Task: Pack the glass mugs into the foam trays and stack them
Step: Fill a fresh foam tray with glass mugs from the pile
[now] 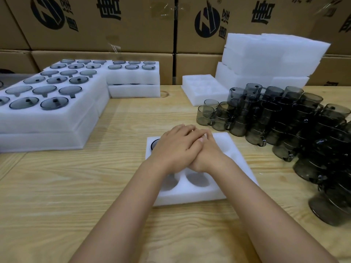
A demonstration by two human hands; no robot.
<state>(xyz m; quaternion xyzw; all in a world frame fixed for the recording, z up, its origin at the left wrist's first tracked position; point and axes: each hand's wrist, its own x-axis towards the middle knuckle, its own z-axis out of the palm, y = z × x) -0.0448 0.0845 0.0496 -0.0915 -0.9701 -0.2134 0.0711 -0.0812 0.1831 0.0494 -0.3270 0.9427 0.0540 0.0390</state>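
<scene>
From the head view, both hands meet over the tray [190,196] lying in the middle of the table [76,186]. The left hand [176,147] lies flat across the right hand [206,155], fingers fairly straight, so its grip is loose and holds nothing I can see. The right hand is mostly covered, and I cannot tell whether its grip is closed on anything underneath.

One mug [154,144] shows as a dark rim in the tray's far left pocket, just beside the left hand. The near pockets [196,179] are bare. The loose mugs [284,118] crowd the right side of the table, some stacked on each other. Filled trays [47,120] sit stacked on the left, and a spare tray [201,88] lies at the back beside a pile of foam [266,57].

It looks like a mug is being seated, or the tray steadied; most of this tray is yet to fill. To do it well, I'd press straight down with flat palms until the rim sits level with the foam, turning the handle into its notch first. The right hand should take from the near edge of the heap, lifting from the top so the stacked glass doesn't topple or knock.
</scene>
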